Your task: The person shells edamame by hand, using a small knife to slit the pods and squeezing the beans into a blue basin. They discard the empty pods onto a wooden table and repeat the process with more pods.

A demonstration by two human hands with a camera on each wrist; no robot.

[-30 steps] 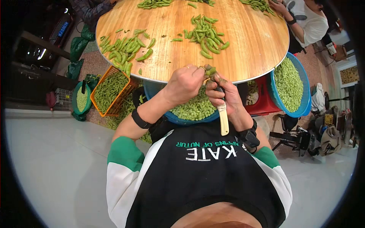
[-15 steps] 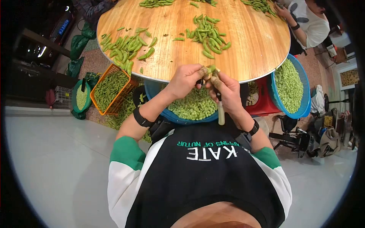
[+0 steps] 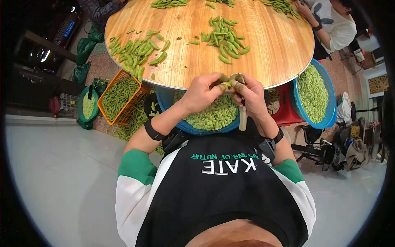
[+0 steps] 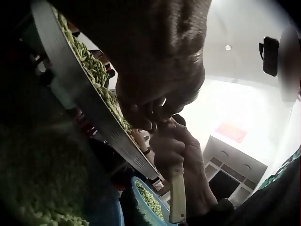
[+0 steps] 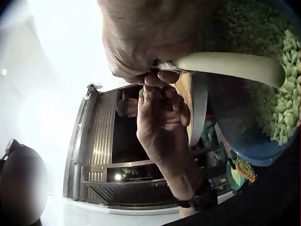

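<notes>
Over the table's near edge, my left hand point(image 3: 202, 92) and right hand point(image 3: 254, 96) meet fingertip to fingertip. Between them is a green soybean pod point(image 3: 227, 83), pinched by my left thumb and fingers, with the right thumb against its other end. My right fingers also curl round a knife, whose cream handle point(image 3: 243, 119) points down toward my body. The knife's blade is hidden by the fingers. Below the hands, shelled green beans point(image 3: 212, 117) fill a blue basin point(image 3: 163, 103). In the right wrist view the handle point(image 5: 230, 66) sticks out over the beans.
Piles of pods point(image 3: 135, 53) lie on the round wooden table point(image 3: 271, 53). An orange crate point(image 3: 122, 73) of pods stands at left. Another blue basin point(image 3: 334, 103) of beans stands at right by a red stool point(image 3: 288, 105). Another person point(image 3: 333, 26) sits at the far right.
The hands have turned slightly while staying together at the table edge. The knife handle has swung with the right hand and shows shorter than a second ago. The left fingers have spread a little.
</notes>
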